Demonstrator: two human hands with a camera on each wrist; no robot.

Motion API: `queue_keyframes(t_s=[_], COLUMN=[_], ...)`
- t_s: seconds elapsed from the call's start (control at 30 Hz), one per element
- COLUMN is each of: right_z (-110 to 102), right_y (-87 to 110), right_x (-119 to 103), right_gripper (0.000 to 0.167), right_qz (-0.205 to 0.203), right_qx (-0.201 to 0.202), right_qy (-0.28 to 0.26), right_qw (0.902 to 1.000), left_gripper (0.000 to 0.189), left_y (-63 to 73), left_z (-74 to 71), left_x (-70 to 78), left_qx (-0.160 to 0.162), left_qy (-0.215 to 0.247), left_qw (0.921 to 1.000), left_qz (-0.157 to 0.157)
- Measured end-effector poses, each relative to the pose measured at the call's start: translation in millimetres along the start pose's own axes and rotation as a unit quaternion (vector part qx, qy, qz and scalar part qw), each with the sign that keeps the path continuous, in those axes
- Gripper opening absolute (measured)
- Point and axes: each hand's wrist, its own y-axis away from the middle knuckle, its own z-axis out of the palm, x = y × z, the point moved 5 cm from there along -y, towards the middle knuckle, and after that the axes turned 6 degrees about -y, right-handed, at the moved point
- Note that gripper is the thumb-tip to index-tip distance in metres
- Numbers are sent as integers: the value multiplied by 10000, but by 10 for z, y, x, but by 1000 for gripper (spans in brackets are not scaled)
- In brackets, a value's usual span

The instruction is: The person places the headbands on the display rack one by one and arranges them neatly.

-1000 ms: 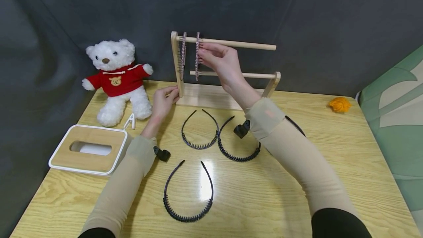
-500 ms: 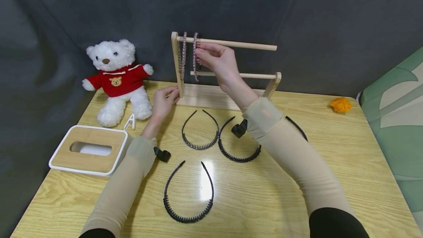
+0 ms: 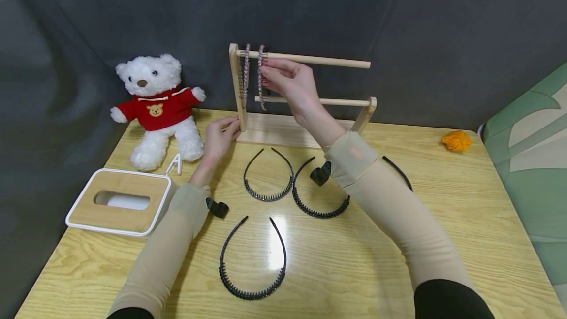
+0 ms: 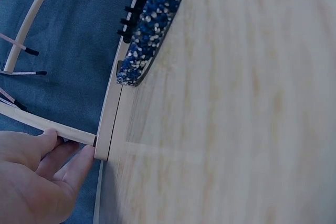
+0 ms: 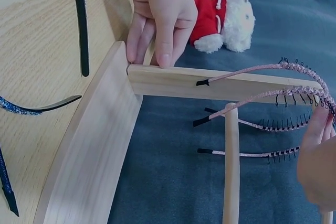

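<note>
My left hand (image 3: 219, 139) grips the foot of the left post (image 3: 234, 70) of a wooden rack, thumb and fingers on either side of it in the left wrist view. Up at the rack's top bar (image 3: 323, 59), my right hand (image 3: 296, 85) pinches a pink braided-looking toothed headband (image 3: 260, 80), which hangs over that bar. A second pink headband (image 3: 246, 75) hangs to its left, close to the post. The right wrist view shows black tips on the pink headbands and the lower bar (image 5: 231, 166). My right fingertips are partly hidden there.
Several dark toothed headbands lie on the table, one (image 3: 251, 295) in front, one (image 3: 267, 197) before the rack, one (image 3: 396, 170) partly under my right arm. Left stand a teddy bear (image 3: 161, 112), a tissue box (image 3: 128, 183) and a white A-shaped piece (image 3: 175, 162). An orange bundle (image 3: 456, 141) sits right.
My right hand has shifted slightly left along the top bar with the pink headband, mostly in the first half second. My left hand has stayed at the post.
</note>
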Motion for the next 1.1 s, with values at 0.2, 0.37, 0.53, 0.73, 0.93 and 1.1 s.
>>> queue_keyframes(t_s=[0.2, 0.37, 0.53, 0.73, 0.93, 1.1], right_z=[12, 3, -19, -97, -179, -208], right_y=[1, 8, 29, 90, 196, 340], right_x=[3, -2, -10, -34, -125, -231], right_gripper=[23, 21, 25, 30, 33, 27], right_qz=[-24, -37, -77, -230, -655, -873], right_qx=[-28, 2, 19, 75, 16, -119], right_qy=[-38, -44, 186, 495, 880, 1209], right_qw=[10000, 10000, 9998, 9985, 9940, 9887], left_gripper=[27, 27, 27, 26, 26, 27], left_y=[6, 12, 11, 11, 12, 3], left_z=[5, 7, 2, 11, 11, 9], left_x=[12, 18, 17, 22, 21, 14], left_qx=[33, 48, 50, 64, 78, 75], left_qy=[-36, -27, 7, -4, -45, -37], left_qw=[10000, 10000, 10000, 10000, 10000, 10000], left_qz=[13, -10, -29, -15, 5, -18])
